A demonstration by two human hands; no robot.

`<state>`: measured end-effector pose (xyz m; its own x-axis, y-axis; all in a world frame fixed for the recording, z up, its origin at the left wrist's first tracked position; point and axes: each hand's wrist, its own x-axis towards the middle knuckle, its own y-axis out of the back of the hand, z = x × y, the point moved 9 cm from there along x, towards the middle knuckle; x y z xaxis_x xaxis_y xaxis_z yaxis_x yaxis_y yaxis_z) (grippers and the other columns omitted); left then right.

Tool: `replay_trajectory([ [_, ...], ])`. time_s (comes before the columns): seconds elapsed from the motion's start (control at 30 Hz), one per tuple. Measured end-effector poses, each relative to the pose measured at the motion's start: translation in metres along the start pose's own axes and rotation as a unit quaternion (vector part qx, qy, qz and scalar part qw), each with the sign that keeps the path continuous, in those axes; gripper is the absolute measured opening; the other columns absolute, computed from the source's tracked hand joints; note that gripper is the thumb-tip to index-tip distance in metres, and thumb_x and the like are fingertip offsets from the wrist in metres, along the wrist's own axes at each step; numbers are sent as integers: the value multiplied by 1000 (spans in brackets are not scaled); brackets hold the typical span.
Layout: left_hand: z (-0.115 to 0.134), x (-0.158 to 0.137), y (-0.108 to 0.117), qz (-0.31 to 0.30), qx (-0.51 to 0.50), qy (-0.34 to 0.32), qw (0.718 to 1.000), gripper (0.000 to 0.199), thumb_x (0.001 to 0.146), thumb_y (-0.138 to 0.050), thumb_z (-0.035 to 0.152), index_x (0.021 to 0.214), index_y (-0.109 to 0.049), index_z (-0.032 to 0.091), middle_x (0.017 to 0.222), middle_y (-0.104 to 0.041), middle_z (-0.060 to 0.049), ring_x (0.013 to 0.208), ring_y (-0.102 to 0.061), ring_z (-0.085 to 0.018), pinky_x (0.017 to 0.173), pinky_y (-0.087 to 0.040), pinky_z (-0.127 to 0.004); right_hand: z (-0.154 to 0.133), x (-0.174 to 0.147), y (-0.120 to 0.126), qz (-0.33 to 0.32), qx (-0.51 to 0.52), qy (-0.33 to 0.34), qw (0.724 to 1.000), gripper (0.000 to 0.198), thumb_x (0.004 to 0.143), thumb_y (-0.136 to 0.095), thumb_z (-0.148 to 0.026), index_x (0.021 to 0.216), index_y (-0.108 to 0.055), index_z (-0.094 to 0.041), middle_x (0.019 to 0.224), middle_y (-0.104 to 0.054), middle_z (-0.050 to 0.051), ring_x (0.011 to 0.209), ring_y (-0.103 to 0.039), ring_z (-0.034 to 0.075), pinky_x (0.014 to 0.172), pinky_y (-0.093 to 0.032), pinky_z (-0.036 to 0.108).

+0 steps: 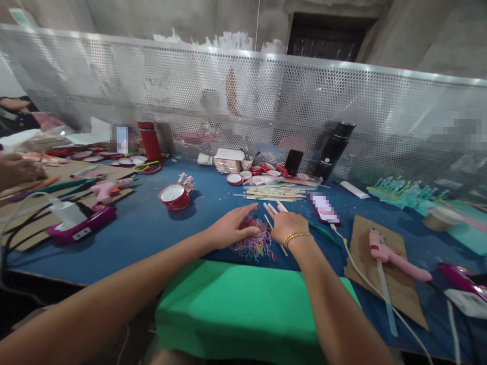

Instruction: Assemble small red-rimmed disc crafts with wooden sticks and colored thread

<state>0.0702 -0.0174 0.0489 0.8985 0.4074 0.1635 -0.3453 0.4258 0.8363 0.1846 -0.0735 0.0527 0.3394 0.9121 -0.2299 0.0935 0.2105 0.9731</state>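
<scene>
My left hand (230,229) is open, its fingers stretched and thumb apart, over the left edge of a tangled heap of multicoloured threads (255,244). Just to the right, my right hand (289,225), with a gold chain bracelet (297,236) at the wrist, is closed over several pale pink sticks (271,208). Their ends poke out past its far side; its fingertips are hidden. A thin wooden stick (268,221) lies between the heap and my right hand. Beyond both hands, a bundle of thin sticks (274,192) rests on the blue table (129,228).
Green cloth (236,309) covers my lap. At right, a pink glue gun (395,258) lies on cardboard (359,233), near a cabled phone (324,208). At left are a red-rimmed round piece (174,197), a purple power strip (85,225) and another person's hand (19,170). Perforated metal (171,86) stands behind.
</scene>
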Motion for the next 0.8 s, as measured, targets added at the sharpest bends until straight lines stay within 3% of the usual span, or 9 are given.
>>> replay_trajectory([
  [0.07,-1,0,-3,-14,8,2,1000,79,87,-49,63,150,-33,18,154,-39,-14,140,-39,-29,115,-31,-42,1,2,-2,-1,2,0,1000,82,84,-55,-25,155,-14,-31,149,-48,10,134,-48,29,103,-44,44],
  [0.17,-1,4,-6,-36,-24,-4,999,73,88,-49,60,148,-37,19,146,-50,-12,133,-49,-28,111,-37,-41,3,4,-3,0,9,8,1000,81,85,-55,-25,155,-15,-31,146,-51,11,132,-51,29,102,-45,44],
  [0.27,-9,13,15,49,-44,14,998,67,89,-48,58,142,-47,17,139,-57,-11,128,-53,-27,109,-38,-40,5,5,-2,12,19,11,1000,74,86,-55,-26,153,-24,-35,140,-57,10,125,-57,29,98,-47,44],
  [0.37,-26,26,42,135,-37,57,988,60,90,-46,53,133,-56,13,127,-66,-12,116,-61,-25,102,-44,-37,9,5,2,33,39,2,999,63,85,-58,-31,146,-43,-30,132,-63,13,118,-62,31,93,-50,43],
  [0.47,-46,41,60,166,21,91,982,42,91,-47,43,116,-69,16,114,-72,-8,103,-65,-24,91,-49,-33,17,5,8,58,53,-26,997,41,85,-57,-33,123,-67,-23,117,-70,16,110,-66,30,88,-51,40],
  [0.53,-64,48,71,182,69,131,972,36,90,-47,37,109,-72,20,109,-74,-7,98,-67,-23,87,-49,-31,21,5,12,79,58,-44,994,32,87,-55,-37,107,-74,-21,109,-73,16,104,-68,29,84,-52,38],
  [0.63,-87,53,85,207,162,172,949,33,87,-50,29,108,-73,18,114,-72,-10,104,-64,-26,91,-47,-34,24,5,18,122,64,-57,989,37,91,-49,-45,93,-75,-19,100,-74,16,96,-70,28,78,-51,35],
  [0.8,-110,67,89,207,273,155,927,37,85,-47,18,114,-70,14,117,-68,-15,109,-59,-28,99,-43,-40,23,6,21,157,64,-53,984,34,91,-50,-45,89,-73,-21,94,-75,12,90,-70,24,73,-49,31],
])
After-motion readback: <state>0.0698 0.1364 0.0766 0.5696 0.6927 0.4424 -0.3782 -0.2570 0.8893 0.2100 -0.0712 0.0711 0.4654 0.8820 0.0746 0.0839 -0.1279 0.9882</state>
